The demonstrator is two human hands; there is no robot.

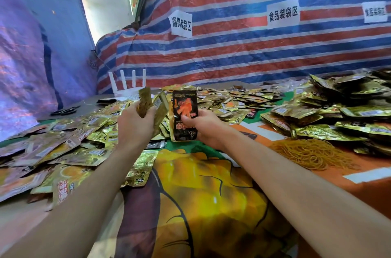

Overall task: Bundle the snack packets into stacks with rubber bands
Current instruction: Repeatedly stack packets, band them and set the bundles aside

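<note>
Head view shows my left hand (135, 124) clamped on two gold packets (152, 107) and my right hand (206, 128) gripping an upright black packet (184, 117) above the loose packets (69, 147), the rubber bands (313, 153) heaped to the right.

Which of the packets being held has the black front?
The packet in the right hand: black with orange print. Those in the left hand are gold.

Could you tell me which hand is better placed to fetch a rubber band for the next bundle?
Probably the right. The rubber bands lie on the right side of the table, just beyond the right hand, which holds a dark packet. The left hand holds gold packets on the far side.
</note>
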